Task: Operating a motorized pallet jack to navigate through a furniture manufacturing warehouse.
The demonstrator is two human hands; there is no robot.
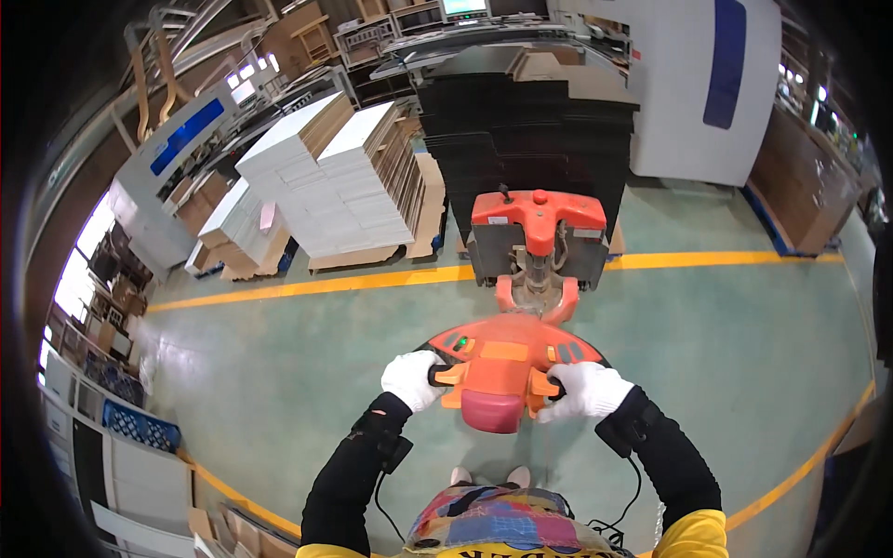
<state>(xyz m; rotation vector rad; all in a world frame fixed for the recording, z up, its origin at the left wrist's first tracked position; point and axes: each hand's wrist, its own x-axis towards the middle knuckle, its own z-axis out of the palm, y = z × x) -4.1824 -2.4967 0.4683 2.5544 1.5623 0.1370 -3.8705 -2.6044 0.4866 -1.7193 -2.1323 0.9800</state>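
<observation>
Both my hands wear white gloves and grip the control handle (503, 352) of an orange-red electric pallet truck (538, 219). On the handle's left side my left hand (412, 380) is wrapped round the black grip beside an orange thumb lever. My right hand (586, 391) is closed round the matching grip on the right. A small green light shows on the handle's left part. The truck's body stands just ahead, up against a tall stack of black panels (530, 126). Its forks are hidden from view.
White panel stacks (344, 177) on pallets stand ahead to the left. A white machine (702, 88) is ahead right, near a brown wrapped stack (802, 181). Yellow lines (372, 281) mark the green floor (307, 363). A blue crate (139, 425) sits at the left.
</observation>
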